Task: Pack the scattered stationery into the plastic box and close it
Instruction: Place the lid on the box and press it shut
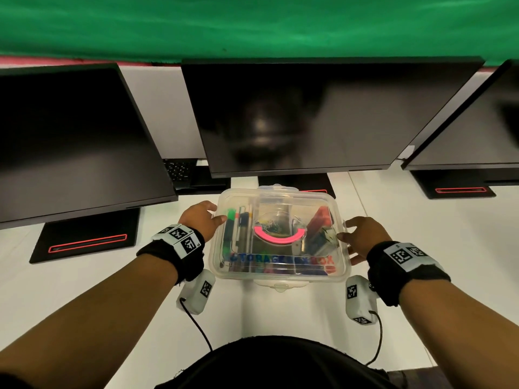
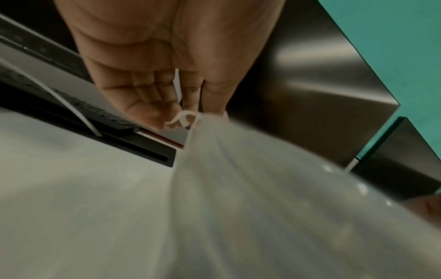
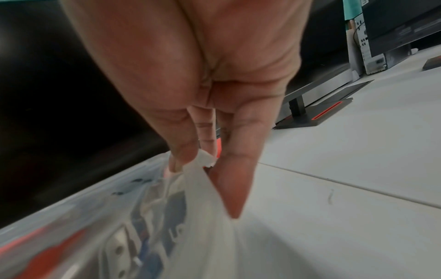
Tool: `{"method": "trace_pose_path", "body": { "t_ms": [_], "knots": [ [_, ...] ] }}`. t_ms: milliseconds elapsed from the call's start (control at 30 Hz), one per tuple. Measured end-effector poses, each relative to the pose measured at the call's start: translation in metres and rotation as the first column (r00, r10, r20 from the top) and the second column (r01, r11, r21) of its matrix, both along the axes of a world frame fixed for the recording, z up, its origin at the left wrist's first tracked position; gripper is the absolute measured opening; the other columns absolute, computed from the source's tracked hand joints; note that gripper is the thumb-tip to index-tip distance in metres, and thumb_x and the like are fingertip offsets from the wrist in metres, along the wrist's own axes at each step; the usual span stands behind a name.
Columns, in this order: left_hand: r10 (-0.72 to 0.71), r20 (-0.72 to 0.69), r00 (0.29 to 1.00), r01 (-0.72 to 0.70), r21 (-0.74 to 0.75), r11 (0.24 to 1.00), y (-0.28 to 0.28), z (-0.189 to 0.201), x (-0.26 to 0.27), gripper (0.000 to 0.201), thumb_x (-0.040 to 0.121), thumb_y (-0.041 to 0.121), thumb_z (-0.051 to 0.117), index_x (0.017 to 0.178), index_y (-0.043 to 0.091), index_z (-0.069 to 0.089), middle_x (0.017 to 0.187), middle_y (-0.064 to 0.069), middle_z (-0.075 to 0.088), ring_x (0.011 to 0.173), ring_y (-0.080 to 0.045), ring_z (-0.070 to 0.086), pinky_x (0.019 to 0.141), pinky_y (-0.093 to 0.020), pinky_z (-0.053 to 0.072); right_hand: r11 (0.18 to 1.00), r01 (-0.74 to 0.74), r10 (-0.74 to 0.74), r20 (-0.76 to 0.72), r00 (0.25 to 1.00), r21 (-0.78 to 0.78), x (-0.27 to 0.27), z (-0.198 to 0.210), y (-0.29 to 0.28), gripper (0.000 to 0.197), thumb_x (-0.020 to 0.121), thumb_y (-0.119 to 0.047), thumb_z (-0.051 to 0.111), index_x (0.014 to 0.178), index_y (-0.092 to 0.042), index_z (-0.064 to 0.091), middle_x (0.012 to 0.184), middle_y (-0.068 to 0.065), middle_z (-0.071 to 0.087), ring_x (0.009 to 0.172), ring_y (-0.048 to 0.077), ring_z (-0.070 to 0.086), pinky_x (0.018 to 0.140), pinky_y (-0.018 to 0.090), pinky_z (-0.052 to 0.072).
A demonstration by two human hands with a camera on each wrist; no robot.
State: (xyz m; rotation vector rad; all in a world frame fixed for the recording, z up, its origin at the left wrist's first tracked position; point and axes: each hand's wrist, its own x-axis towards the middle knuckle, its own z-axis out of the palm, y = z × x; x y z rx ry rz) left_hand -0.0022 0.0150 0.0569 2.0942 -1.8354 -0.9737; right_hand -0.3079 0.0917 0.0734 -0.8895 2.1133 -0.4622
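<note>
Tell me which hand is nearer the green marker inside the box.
Left. The left hand rests at the plastic box's left edge, right beside the green marker; the right hand is at the opposite, right edge.

The clear plastic box [image 1: 280, 237] carries blue printed capitals along the near edge of its lid [image 1: 276, 197]; "STORAGE" can be made out, the middle letters smear into the coloured things beneath, and the last letters look like "BOX" in red-orange. The white wrist bands [image 1: 179, 239] and the small white camera units [image 1: 196, 293] bear black square coded markers, no letters. Nothing is readable in either wrist view.
</note>
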Motion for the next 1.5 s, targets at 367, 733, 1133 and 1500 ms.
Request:
{"method": "trace_pose_path", "body": {
  "t_ms": [367,733,1133,1500],
  "knots": [
    [0.234,-0.222,0.947,-0.212,0.118,0.97,0.004,-0.014,0.009,0.035,0.078,0.023,0.074,0.103,0.018,0.051,0.099,-0.013,0.07,0.081,-0.031,0.071,0.081,-0.044,0.058,0.954,-0.283,0.297,-0.46,0.837,0.1,0.007,0.006,-0.009,0.03,0.088,-0.025,0.061,0.103,0.0,0.068,0.11,0.015,0.068,0.103,0.03,0.063,0.09,0.033,0.05],
    [-0.632,0.384,0.673,0.722,-0.155,0.675,0.054,0.008,-0.016,0.087,0.075,0.067,0.055,0.145,0.026,0.024,0.154,-0.003,0.023,0.145,-0.023,0.014,0.119,-0.041,0.013,0.741,-0.658,0.62,-0.509,0.597,0.131,0.057,0.025,-0.051,0.077,0.077,-0.041,0.07,0.141,-0.017,0.035,0.14,0.011,0.042,0.129,0.032,0.041,0.11,0.041,0.036],
    [-0.671,0.41,0.618,0.729,0.021,0.685,0.072,-0.008,-0.045,0.104,0.07,0.071,0.057,0.148,0.029,0.002,0.159,-0.002,-0.003,0.147,-0.028,-0.012,0.111,-0.053,-0.017,0.553,-0.707,0.824,-0.414,0.387,0.441,0.08,0.025,-0.101,0.112,0.047,-0.057,0.084,0.141,-0.028,0.03,0.139,0.01,0.038,0.13,0.036,0.032,0.106,0.05,0.036],
    [-0.689,0.432,0.582,0.744,0.058,0.666,0.07,-0.004,-0.049,0.102,0.073,0.071,0.053,0.148,0.026,0.001,0.159,-0.005,-0.007,0.146,-0.028,-0.013,0.112,-0.057,-0.016,0.568,-0.708,0.815,-0.402,0.417,0.42,0.083,0.023,-0.109,0.111,0.041,-0.051,0.089,0.134,-0.023,0.035,0.131,0.009,0.044,0.125,0.035,0.042,0.101,0.049,0.042]
  ]
}}
